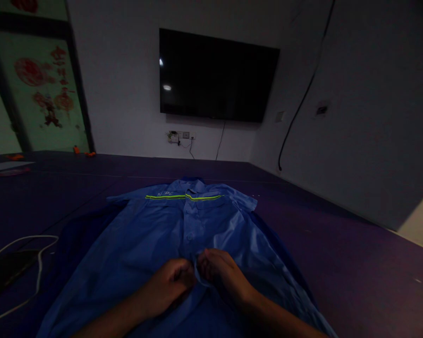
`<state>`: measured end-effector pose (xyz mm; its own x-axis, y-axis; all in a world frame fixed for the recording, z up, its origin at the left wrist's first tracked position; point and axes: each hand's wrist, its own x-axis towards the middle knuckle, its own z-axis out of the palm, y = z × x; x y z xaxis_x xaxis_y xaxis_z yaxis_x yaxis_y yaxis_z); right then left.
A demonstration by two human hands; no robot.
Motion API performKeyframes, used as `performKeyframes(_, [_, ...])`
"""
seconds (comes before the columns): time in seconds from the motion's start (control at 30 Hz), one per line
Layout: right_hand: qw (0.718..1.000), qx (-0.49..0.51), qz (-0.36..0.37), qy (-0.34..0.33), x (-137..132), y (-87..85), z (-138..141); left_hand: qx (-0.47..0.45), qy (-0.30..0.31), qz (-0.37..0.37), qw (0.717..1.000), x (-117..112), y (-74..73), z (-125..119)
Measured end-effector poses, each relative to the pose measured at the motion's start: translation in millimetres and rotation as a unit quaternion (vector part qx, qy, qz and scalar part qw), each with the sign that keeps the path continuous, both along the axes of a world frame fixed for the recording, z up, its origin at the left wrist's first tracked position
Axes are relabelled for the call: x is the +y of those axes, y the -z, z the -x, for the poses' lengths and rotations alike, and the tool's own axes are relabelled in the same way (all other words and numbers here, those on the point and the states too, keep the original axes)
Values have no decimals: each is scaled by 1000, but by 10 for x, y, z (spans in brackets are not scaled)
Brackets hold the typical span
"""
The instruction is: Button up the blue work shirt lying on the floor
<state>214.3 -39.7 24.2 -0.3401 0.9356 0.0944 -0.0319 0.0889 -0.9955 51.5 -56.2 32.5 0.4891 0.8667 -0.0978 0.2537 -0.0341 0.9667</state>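
Note:
A blue short-sleeved work shirt [141,239] lies front side up, its collar pointing away from me. Yellow-green stripes and pale lettering cross the chest. Both my hands are at the front placket, low on the shirt and close together. My left hand [174,281] has its fingers curled closed at the placket's edge. On the other side, my right hand [220,270] pinches the shirt's front edge, and the cloth lifts in a small fold between the hands. Darker blue cloth [81,239] shows beneath the shirt on both sides. Whether a button is between my fingers is hidden.
A dark phone-like device [9,272] with a white cable [40,267] lies at the left. The purple floor [338,244] extends to the walls. Small orange objects [90,154] sit near the door. A television [218,75] hangs above wall sockets [186,135]; a black cable [299,105] hangs on the right.

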Motion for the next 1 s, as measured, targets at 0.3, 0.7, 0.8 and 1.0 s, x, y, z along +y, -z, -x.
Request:
performKeyframes(0.3, [997,-52,-51,0,-81,-48,-21,29,-71,-103,992,-8,-79,9])
performKeyframes(0.7, [993,-81,-87,24,-67,3,-26,57,-63,-133,987,-20,-85,16])
performKeyframes(0.8, [993,-75,-85,27,-66,3,-17,57,-47,-132,989,-47,-122,19])
performKeyframes(1.0, [994,-74,-74,29,-39,46,-16,84,-49,-167,981,-70,-74,1])
